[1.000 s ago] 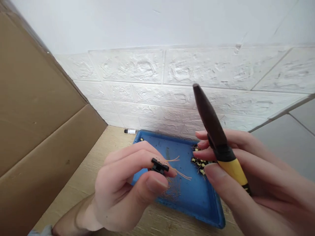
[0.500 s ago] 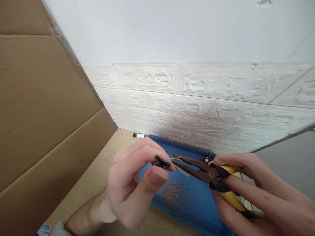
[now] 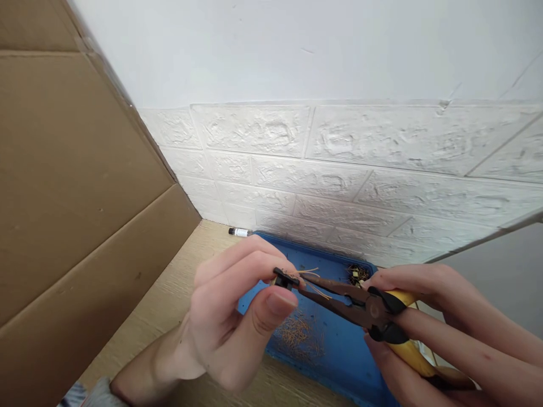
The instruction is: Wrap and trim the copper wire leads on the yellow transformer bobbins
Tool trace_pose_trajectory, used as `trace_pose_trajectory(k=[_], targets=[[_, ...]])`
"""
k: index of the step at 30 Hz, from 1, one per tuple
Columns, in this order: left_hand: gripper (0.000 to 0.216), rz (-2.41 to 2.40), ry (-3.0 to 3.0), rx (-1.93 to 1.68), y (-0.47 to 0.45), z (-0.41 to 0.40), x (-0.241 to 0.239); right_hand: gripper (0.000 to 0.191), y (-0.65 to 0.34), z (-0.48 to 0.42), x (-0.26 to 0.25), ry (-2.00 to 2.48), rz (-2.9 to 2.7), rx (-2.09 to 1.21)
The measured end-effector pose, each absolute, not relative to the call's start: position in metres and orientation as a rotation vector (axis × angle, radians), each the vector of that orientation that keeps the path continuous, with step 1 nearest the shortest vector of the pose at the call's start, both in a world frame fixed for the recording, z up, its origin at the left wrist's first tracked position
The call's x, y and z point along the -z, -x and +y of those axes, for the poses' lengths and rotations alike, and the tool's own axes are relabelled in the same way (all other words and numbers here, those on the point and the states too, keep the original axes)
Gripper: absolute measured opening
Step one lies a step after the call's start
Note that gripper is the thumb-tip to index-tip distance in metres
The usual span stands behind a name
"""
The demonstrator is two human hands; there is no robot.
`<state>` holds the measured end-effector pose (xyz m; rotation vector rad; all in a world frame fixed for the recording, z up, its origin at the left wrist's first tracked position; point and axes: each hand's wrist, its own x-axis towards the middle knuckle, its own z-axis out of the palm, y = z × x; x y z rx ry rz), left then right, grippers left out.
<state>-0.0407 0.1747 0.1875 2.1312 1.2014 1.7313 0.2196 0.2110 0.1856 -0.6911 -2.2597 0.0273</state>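
At the centre of the frame, the left hand (image 3: pixel 237 305) is pinching a small black pinned bobbin (image 3: pixel 285 280) between thumb and fingers, and thin orange wires (image 3: pixel 311 272) are sticking out rightward from it. At lower right, the right hand (image 3: pixel 449 322) is wrapping its fingers around the yellow-and-black handles of needle-nose pliers (image 3: pixel 375 311). Their jaws are standing apart, pointing left, tips close by the bobbin; whether they are touching it is unclear. Below, a blue tray (image 3: pixel 343 356) is holding orange wire clippings (image 3: pixel 294 333) at lower centre and black-and-yellow parts (image 3: pixel 357 274) right of centre.
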Motion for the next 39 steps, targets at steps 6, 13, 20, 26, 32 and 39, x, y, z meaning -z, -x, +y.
trace_pose_trajectory(k=[6,13,20,26,32,39], targets=[[0.042,1.204,-2.129,-1.723,0.040,0.174,-0.188,0.017,-0.219,0.210,-0.185,0.679,-2.246,-0.026],[0.041,1.221,-2.126,-1.738,0.040,0.174,-0.186,0.005,-0.222,0.216,-0.188,0.679,-2.237,-0.030],[0.043,1.237,-2.008,-1.727,0.042,0.170,-0.189,0.018,-0.208,0.212,-0.194,0.916,-2.087,-0.129],[0.045,1.080,-1.959,-1.580,0.047,0.174,-0.193,0.028,-0.199,0.216,-0.197,0.944,-2.061,-0.122],[0.048,0.810,-1.727,-1.462,0.051,0.174,-0.191,0.029,-0.199,0.217,-0.194,0.958,-2.069,-0.103],[0.043,0.655,-1.391,-1.302,0.051,0.176,-0.194,0.029,-0.200,0.218,-0.194,0.967,-2.091,-0.086]])
